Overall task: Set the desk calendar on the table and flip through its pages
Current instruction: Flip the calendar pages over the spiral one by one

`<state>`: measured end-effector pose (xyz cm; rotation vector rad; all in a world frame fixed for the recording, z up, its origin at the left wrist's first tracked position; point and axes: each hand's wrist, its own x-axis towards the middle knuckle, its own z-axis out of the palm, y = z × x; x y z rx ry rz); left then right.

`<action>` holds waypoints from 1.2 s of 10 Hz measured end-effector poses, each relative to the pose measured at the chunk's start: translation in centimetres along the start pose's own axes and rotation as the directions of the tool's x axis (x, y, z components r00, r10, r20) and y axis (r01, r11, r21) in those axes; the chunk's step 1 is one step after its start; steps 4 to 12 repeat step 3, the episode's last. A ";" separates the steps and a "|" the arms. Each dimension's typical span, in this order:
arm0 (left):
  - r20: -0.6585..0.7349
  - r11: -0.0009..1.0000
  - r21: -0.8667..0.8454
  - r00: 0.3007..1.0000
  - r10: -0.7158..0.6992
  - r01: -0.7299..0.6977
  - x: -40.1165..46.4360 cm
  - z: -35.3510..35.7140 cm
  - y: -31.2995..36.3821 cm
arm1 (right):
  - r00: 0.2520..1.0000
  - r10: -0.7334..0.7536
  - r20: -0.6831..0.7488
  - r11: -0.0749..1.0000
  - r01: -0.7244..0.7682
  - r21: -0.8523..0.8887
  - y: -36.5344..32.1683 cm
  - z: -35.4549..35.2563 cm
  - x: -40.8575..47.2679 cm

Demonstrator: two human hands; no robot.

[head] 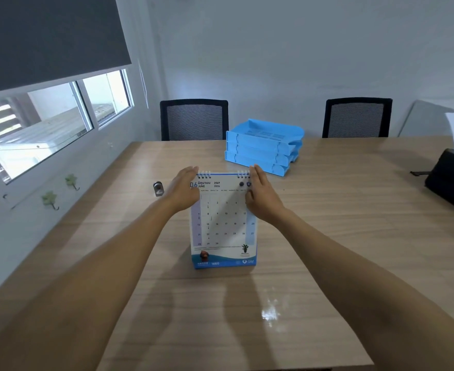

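A spiral-bound desk calendar [224,226] stands upright on the wooden table [327,236], its June 2026 page facing me. My left hand [184,190] rests flat against the calendar's upper left edge, fingers straight and reaching the wire binding. My right hand [260,195] lies against the upper right edge, fingers extended past the binding, thumb on the page. Whether either hand pinches a page is hidden; both look flat, fingers together.
A stack of three blue paper trays [263,148] stands just behind the calendar. A small metal object [158,189] lies to its left. A black printer [453,180] sits at the right edge. Two black chairs [193,120] stand at the far side.
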<state>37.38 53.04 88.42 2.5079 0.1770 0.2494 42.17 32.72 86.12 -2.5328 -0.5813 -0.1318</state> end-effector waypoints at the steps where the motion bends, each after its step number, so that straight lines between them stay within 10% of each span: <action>1: 0.025 0.999 0.035 1.000 -0.012 0.012 0.2 0.1 0.1 | 1.000 0.024 0.003 1.000 -0.024 0.009 -0.2 0.1 -0.2; 12: 0.043 1.000 -0.020 0.999 -0.012 0.013 -0.4 0.3 0.1 | 0.998 0.034 -0.057 0.999 -0.033 0.030 -0.3 0.3 -0.6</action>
